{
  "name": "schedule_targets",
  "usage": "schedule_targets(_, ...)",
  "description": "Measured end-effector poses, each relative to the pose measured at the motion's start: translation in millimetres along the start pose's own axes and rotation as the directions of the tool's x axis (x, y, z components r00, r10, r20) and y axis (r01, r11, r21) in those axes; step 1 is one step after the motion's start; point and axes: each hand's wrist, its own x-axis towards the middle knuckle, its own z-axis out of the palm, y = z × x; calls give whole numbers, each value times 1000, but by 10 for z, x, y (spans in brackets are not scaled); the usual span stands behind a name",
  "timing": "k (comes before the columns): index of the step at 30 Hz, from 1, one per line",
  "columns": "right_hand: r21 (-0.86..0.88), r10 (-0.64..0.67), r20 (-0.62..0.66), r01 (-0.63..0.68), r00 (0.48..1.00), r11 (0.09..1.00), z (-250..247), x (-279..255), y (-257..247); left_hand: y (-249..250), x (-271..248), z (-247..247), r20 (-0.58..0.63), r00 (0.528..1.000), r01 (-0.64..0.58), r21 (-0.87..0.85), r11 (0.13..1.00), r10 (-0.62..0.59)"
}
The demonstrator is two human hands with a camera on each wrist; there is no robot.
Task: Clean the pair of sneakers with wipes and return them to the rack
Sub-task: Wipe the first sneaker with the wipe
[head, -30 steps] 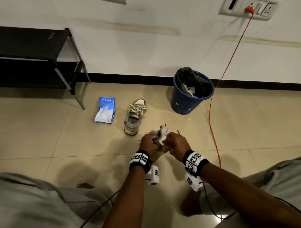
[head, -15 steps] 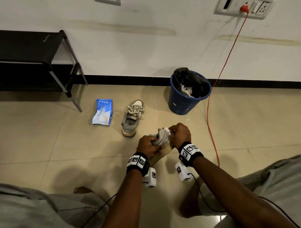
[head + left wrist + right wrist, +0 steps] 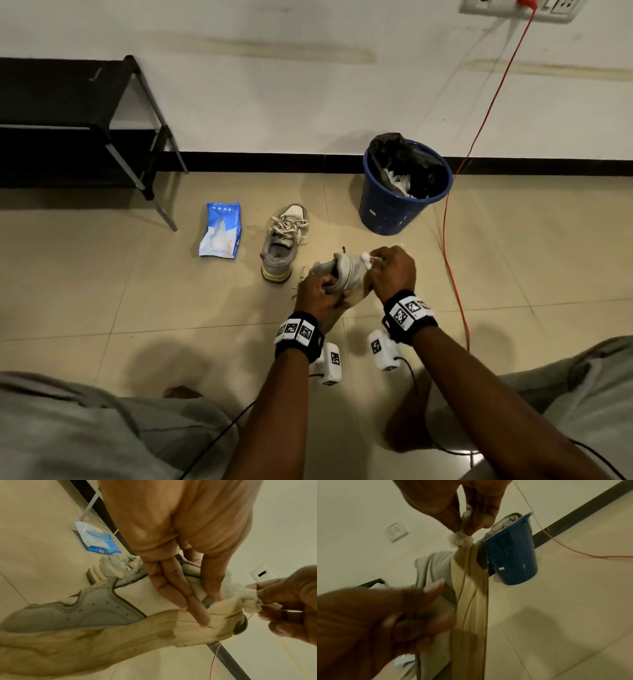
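My left hand (image 3: 317, 291) grips a grey sneaker (image 3: 346, 274) with a tan sole, lifted above the floor and turned on its side. In the left wrist view its fingers (image 3: 180, 599) curl over the sneaker (image 3: 96, 609) near the collar. My right hand (image 3: 390, 269) pinches a balled white wipe (image 3: 367, 257) against one end of that shoe; the right wrist view shows the wipe (image 3: 460, 539) pressed at the sole's tip. The second grey sneaker (image 3: 282, 248) stands on the floor to the left. A blue wipes pack (image 3: 221, 231) lies beside it.
A black shoe rack (image 3: 85, 113) stands against the wall at far left. A blue bin (image 3: 404, 192) with a black liner and used wipes sits at the wall. An orange cable (image 3: 452, 240) runs down from the wall socket across the floor. My knees frame the lower corners.
My right hand has carried the wipe from the shoe's middle out to its far end. The left hand keeps its grip and has tipped the shoe slightly.
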Motion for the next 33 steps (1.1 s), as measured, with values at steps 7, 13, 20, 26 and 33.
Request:
schedule_targets(7,35,-266,205,264,942,964,60,-285,65,14,52,-10,54,989,146,-104,984,-141)
schedule_targets(13,-83,-325,153,339,933,937,1,-241,92,89,61,29,46,984,177,-109,978,-173)
schedule_targets(20,-224,-374,37,372,927,901,-147,-84,217,140,92,27,66,976,213,-91,973,-208)
schedule_targets(26,-243,-595,221,634,773,734,-194,-153,258,239,159,41,65,983,179,-102,978,-173)
schedule_targets(33,-114,-275,18,275,961,955,-379,251,175,281,171,-44,19,996,93,-63,994,-92)
